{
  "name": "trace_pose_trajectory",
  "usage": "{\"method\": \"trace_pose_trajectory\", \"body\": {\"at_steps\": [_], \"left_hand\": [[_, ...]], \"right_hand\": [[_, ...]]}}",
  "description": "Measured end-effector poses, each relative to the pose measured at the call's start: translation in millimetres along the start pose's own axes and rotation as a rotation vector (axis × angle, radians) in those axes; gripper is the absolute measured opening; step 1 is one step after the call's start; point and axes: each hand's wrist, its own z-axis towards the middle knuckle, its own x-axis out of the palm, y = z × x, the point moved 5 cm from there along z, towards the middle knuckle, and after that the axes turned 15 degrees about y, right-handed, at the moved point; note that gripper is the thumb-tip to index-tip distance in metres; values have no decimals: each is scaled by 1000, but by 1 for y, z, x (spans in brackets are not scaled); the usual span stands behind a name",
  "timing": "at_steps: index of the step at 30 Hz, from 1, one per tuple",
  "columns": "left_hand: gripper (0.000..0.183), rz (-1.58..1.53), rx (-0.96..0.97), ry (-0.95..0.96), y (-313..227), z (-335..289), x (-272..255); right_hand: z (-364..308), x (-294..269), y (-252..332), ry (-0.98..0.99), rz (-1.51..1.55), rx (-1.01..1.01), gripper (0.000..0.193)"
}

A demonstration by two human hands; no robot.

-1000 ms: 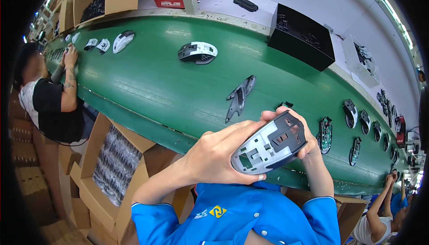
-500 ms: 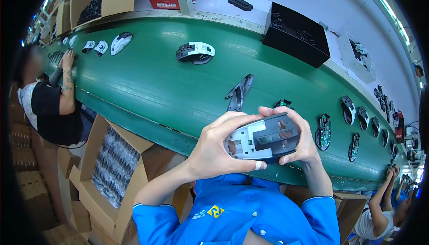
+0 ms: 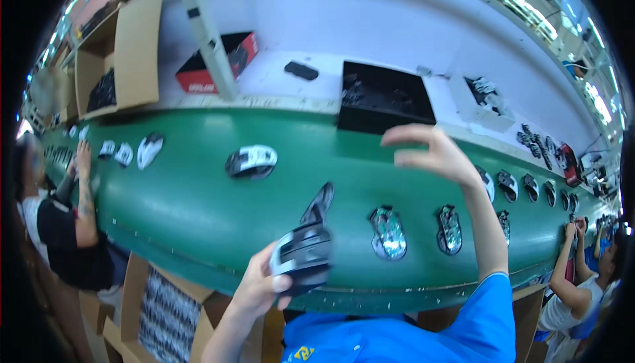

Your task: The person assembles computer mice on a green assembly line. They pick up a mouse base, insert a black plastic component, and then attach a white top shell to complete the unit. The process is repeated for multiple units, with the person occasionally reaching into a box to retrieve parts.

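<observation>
My left hand (image 3: 258, 283) grips a black and grey computer mouse shell (image 3: 303, 258) above the near edge of the green bench. My right hand (image 3: 433, 156) is raised over the bench, slightly blurred, its fingers apart and nothing in them. Just beyond it is a black box (image 3: 385, 117) with small dark parts inside. A dark curved mouse part (image 3: 320, 203) lies behind the held shell, which partly hides it. To the right lie mouse bases with green circuit boards, one nearer the middle (image 3: 389, 234) and another (image 3: 450, 230) by my right forearm.
A white and black mouse (image 3: 251, 162) rests left of centre on the green bench (image 3: 192, 211). Several mouse shells (image 3: 508, 185) line the right side. On the back shelf are a red box (image 3: 197, 75) and a white box (image 3: 486, 101). People work at both ends.
My right hand has let go of the mouse shell and moved up and away toward the black box. My left hand keeps the shell, now lower and further left. The view has tilted up.
</observation>
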Motion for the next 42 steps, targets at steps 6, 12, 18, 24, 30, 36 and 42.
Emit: {"method": "trace_pose_trajectory", "body": {"at_steps": [6,12,18,24,30,36,42], "left_hand": [[92,-371,86,53,21,-4,-18],[93,-377,1,-83,4,5,-19],[97,-328,23,-13,18,14,-42],[94,-379,51,-8,23,12,-51],[87,-700,73,41,25,23,-37],[73,-750,29,75,19,38,-26],[72,-439,-181,133,22,60,3]], "right_hand": [[65,-93,-163,-286,-376,253,20],[106,-84,-205,1,-831,437,17],[119,-70,-226,-150,-993,593,18],[107,-72,-229,-98,-714,622,20],[95,-90,-210,-146,-452,480,13],[75,-68,-70,-125,427,232,27],[10,37,75,363,223,88,19]]}}
